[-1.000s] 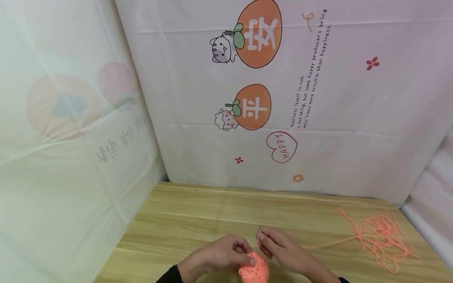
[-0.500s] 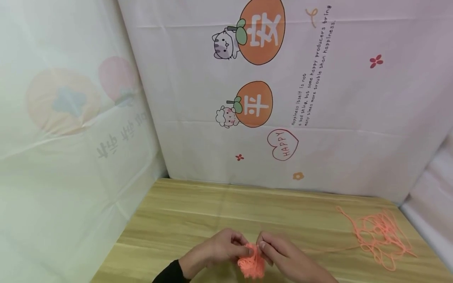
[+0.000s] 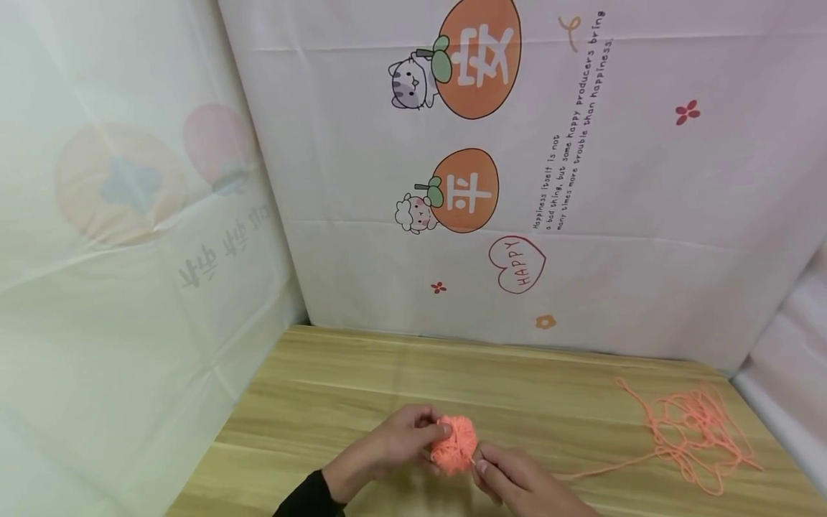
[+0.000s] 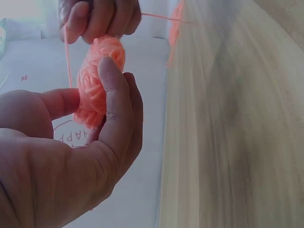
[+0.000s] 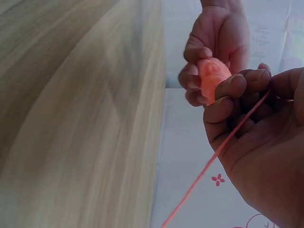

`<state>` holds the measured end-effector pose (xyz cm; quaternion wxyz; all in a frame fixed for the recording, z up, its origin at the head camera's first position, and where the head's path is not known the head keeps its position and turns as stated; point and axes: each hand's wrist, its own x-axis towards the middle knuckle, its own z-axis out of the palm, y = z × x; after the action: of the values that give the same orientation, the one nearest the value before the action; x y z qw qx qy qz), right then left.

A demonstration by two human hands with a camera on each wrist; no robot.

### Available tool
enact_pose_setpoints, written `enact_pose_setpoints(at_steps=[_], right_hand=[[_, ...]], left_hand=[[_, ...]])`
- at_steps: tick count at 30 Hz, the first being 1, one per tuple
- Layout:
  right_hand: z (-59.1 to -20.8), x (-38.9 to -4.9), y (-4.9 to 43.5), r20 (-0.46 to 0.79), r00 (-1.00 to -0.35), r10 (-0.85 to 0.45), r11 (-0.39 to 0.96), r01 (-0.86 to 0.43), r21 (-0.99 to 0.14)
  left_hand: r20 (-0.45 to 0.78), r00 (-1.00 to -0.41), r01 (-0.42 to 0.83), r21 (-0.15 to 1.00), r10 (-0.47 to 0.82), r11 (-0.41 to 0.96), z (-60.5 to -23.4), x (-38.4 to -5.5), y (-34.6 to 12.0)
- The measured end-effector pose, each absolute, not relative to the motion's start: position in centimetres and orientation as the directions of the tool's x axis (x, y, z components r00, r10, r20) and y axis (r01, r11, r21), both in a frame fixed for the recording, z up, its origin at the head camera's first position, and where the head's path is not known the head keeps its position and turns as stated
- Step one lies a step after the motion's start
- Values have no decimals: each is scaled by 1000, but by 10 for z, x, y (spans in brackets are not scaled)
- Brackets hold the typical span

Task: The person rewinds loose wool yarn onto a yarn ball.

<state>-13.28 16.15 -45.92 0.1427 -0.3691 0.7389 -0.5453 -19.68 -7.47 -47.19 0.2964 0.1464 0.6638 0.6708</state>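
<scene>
A small ball of coral-orange yarn [image 3: 457, 446] is held up over the table by my left hand [image 3: 402, 439]. In the left wrist view, the thumb and fingers grip the yarn ball [image 4: 92, 83] from opposite sides. My right hand [image 3: 513, 477] is close at the ball's right side, pinching the yarn strand [image 4: 68, 61] between thumb and curled fingers. The strand stretches taut from that pinch to the ball. In the right wrist view, the trailing strand [image 5: 209, 161] crosses the right palm and runs away downward.
At the right of the wooden table [image 3: 336, 388] lies a loose tangle of coral yarn [image 3: 701, 431], joined by a strand to my right hand. White printed cloth [image 3: 362, 273] hangs behind the table, and another cloth [image 3: 116, 323] closes off the left side.
My left hand has raised and turned the yarn ball so a rounder face shows. My right hand has moved around it, ending lower at its right side with the strand still pinched.
</scene>
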Motion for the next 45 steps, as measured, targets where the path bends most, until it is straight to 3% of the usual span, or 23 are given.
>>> enact_pose_setpoints(at_steps=[6, 13, 22, 28, 33, 39, 45], right_hand=[[-478, -134, 164, 276, -663, -696, 117, -484, -867], [-489, -135, 166, 275, -672, -688, 106, -468, -877], [-490, -142, 169, 188, -710, -679, 167, -399, -902], [-492, -144, 167, 172, -709, -684, 156, -372, -915], [-494, -146, 164, 204, -699, -686, 130, -393, -910], [-494, -156, 164, 187, -681, -708, 64, -325, -944], [-492, -163, 164, 152, -703, -695, 99, -303, -948]], left_hand=[[-149, -802, -181, 983, 578, 2, -468, -200, -78], [-97, -806, -144, 989, 583, -36, -458, -200, -82], [39, -687, -53, 993, 726, -103, -453, -197, -79], [77, -620, -61, 987, 781, -146, -459, -194, -74], [26, -606, -104, 988, 795, -112, -461, -190, -73], [-40, -582, -172, 982, 813, -75, -461, -185, -74], [-43, -543, -156, 987, 839, -50, -463, -184, -76]])
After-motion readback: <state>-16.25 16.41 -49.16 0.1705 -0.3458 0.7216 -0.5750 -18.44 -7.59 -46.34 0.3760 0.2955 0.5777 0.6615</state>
